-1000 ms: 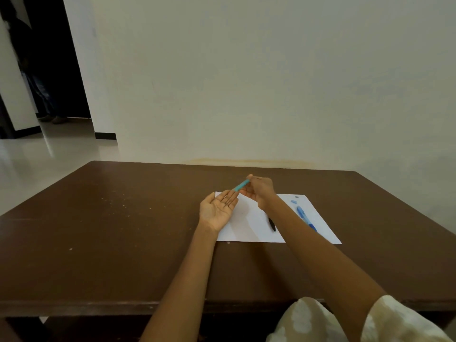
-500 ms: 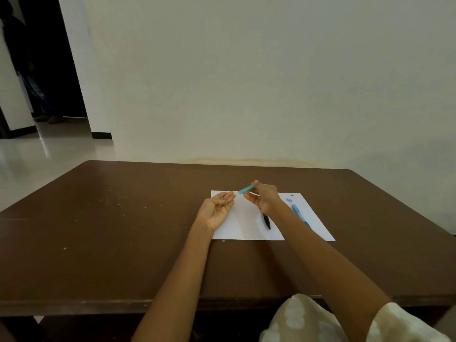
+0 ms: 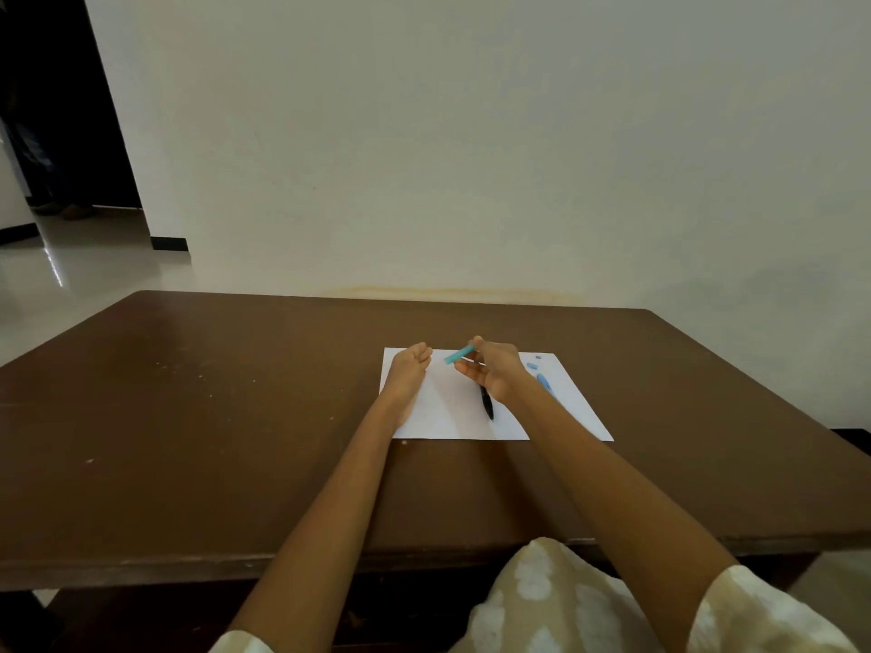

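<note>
A white sheet of paper (image 3: 452, 417) lies on the brown table (image 3: 212, 417). My right hand (image 3: 495, 374) hovers over the sheet and pinches a short teal pen piece (image 3: 458, 355) that points up and left. My left hand (image 3: 407, 374) rests on the sheet's left edge, fingers together and relaxed, holding nothing. A black pen (image 3: 487, 402) lies on the paper just under my right wrist. A blue pen part (image 3: 544, 383) lies to the right of my right hand, partly hidden by my forearm, with two small blue bits (image 3: 531, 366) beyond it.
The table's far edge meets a plain cream wall (image 3: 471, 157). A dark doorway (image 3: 56, 110) opens at the far left over a glossy floor. The table's near edge (image 3: 188, 565) runs across the bottom, with my patterned sleeves below it.
My left hand turned from palm up to its side and lowered onto the paper's left edge. My right hand with the teal piece drew away from it, to the right.
</note>
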`<act>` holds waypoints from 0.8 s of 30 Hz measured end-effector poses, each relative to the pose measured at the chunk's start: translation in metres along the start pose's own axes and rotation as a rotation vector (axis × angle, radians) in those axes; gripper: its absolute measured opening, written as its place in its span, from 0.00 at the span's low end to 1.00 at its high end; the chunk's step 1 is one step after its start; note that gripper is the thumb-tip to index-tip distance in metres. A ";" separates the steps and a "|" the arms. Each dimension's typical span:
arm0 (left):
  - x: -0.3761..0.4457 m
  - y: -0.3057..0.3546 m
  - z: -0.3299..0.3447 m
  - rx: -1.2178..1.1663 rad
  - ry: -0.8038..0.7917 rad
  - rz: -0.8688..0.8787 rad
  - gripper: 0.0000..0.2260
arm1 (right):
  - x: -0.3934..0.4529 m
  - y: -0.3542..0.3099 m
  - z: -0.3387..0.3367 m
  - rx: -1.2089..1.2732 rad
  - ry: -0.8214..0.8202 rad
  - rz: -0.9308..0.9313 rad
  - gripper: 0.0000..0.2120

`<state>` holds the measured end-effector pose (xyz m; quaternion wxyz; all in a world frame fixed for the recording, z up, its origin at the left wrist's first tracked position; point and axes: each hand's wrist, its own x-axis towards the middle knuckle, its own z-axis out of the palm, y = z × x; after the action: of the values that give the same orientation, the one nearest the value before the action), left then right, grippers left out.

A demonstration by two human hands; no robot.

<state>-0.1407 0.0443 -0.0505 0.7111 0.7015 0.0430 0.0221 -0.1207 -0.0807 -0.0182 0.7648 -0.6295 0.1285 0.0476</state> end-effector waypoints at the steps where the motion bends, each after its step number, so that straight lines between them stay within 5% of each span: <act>1: -0.001 0.000 0.000 0.017 0.000 -0.001 0.20 | 0.000 0.000 0.000 -0.005 -0.001 0.002 0.11; 15: -0.006 0.003 -0.001 0.144 -0.075 0.132 0.21 | -0.002 0.004 0.000 -0.042 -0.015 0.015 0.11; 24: -0.003 -0.003 -0.004 0.325 -0.070 0.204 0.37 | 0.000 0.006 0.001 -0.087 -0.026 -0.016 0.13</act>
<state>-0.1438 0.0479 -0.0531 0.5836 0.8081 -0.0501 0.0624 -0.1218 -0.0788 -0.0237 0.7386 -0.6625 0.1116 0.0552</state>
